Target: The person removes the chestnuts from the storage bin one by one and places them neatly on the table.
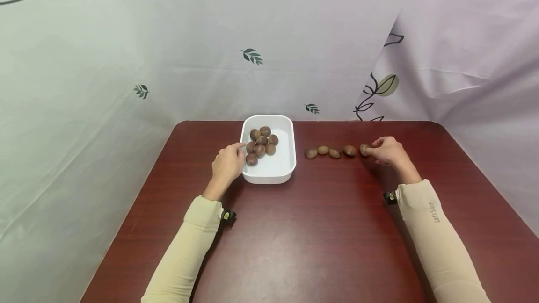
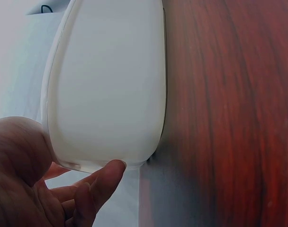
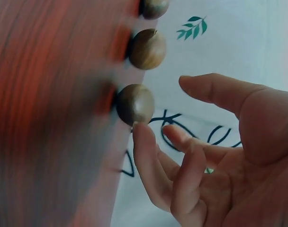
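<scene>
My left hand (image 1: pixel 229 165) holds the left side of a white tray (image 1: pixel 282 172). In the left wrist view its thumb lies at the rim and its fingers (image 2: pixel 108 177) lie along the outer wall. Several brown chestnuts (image 1: pixel 259 150) are clustered in the left part of the tray. To the tray's right, more chestnuts (image 1: pixel 335 153) form a row on the table. At the row's right end is my right hand (image 1: pixel 389 152), one fingertip right at the last chestnut (image 3: pixel 135 105). Its thumb stands apart from that chestnut in the right wrist view.
The dark red wooden table (image 1: pixel 316 237) ends at a pale curtain (image 1: pixel 202 46) with leaf prints, which hangs behind it and along the sides. Both forearms wear light sleeves, with small black devices (image 1: pixel 228 217) at the wrists.
</scene>
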Motion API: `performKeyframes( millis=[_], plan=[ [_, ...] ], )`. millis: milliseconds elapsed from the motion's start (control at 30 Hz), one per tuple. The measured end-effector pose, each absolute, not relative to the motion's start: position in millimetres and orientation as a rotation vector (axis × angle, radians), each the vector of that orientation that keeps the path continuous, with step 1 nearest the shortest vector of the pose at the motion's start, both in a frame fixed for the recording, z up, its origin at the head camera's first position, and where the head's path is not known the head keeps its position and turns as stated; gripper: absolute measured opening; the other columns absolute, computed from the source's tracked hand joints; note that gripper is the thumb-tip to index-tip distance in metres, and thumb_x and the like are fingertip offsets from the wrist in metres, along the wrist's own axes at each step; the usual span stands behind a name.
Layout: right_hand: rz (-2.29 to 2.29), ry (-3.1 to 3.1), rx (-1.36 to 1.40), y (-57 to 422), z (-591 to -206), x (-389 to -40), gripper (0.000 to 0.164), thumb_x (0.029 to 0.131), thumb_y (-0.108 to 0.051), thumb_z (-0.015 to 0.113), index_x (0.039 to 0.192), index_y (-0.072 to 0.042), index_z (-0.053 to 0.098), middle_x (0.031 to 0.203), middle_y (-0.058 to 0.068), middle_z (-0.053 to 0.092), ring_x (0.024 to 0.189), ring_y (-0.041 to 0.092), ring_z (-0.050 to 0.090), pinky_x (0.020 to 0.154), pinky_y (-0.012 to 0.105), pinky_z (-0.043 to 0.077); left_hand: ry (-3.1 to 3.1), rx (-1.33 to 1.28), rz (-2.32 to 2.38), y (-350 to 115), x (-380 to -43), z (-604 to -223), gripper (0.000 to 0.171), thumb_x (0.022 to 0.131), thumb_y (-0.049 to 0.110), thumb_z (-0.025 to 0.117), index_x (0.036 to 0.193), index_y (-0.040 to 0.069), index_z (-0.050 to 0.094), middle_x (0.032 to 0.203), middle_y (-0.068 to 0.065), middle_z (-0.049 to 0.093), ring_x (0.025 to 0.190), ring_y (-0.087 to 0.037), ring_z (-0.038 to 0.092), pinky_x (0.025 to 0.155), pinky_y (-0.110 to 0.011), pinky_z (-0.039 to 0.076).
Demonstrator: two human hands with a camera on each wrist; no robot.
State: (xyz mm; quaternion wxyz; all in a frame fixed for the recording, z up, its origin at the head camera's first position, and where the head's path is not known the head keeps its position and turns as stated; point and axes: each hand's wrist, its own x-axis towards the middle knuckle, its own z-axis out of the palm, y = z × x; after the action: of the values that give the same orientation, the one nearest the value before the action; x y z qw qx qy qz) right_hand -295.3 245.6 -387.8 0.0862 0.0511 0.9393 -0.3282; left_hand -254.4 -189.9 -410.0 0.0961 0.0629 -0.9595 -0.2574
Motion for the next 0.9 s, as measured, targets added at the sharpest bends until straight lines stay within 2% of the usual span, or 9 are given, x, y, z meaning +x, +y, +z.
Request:
performKeyframes(
  millis=[167,333,467,667,900],
  plan=[
    [-0.928,2.894,0.069,225.0,-381.1,-293.1,0.047,0.082,-0.035,0.063,0.113,0.000,0.055,0.093,0.018,0.065,0.074,0.027,0.065,0.063,0.037,0.046,-2.843,0.184,-0.760,-190.1,-254.7,-409.0,0.034,0.092,0.028,0.044,0.122,0.026,0.061,0.113,-0.009,0.064,0.088,-0.034,0.062,0.066,-0.049,0.045],
    [-1.121,2.824,-0.061,187.7,-374.8,-296.0,0.045,0.083,-0.027,0.065,0.115,0.002,0.055,0.085,0.018,0.066,0.073,0.027,0.065,0.058,0.032,0.052,-2.843,0.191,-0.760,-189.4,-254.5,-409.6,0.034,0.092,0.028,0.045,0.121,0.026,0.061,0.112,-0.009,0.064,0.087,-0.034,0.062,0.065,-0.049,0.045],
    [-1.125,2.848,-0.139,157.2,-370.9,-299.6,0.041,0.082,-0.027,0.066,0.112,-0.001,0.059,0.090,0.017,0.066,0.077,0.029,0.064,0.062,0.031,0.050,-2.845,0.193,-0.761,-188.9,-254.2,-410.6,0.033,0.092,0.028,0.045,0.121,0.026,0.061,0.112,-0.008,0.064,0.087,-0.034,0.063,0.065,-0.049,0.045],
    [-1.133,2.860,-0.214,118.9,-360.9,-300.6,0.039,0.081,-0.026,0.067,0.112,-0.002,0.060,0.096,0.015,0.065,0.083,0.025,0.061,0.075,0.039,0.047,-2.846,0.192,-0.758,-188.9,-254.4,-410.1,0.034,0.093,0.030,0.044,0.121,0.027,0.061,0.113,-0.008,0.064,0.087,-0.033,0.063,0.065,-0.049,0.046],
    [-1.264,2.810,-0.281,75.7,-361.1,-299.6,0.036,0.079,-0.022,0.069,0.109,-0.005,0.062,0.089,0.011,0.068,0.074,0.025,0.065,0.063,0.032,0.050,-2.842,0.200,-0.753,-188.9,-254.8,-411.9,0.033,0.092,0.029,0.044,0.121,0.027,0.061,0.112,-0.007,0.065,0.084,-0.033,0.063,0.063,-0.048,0.046]
  ],
)
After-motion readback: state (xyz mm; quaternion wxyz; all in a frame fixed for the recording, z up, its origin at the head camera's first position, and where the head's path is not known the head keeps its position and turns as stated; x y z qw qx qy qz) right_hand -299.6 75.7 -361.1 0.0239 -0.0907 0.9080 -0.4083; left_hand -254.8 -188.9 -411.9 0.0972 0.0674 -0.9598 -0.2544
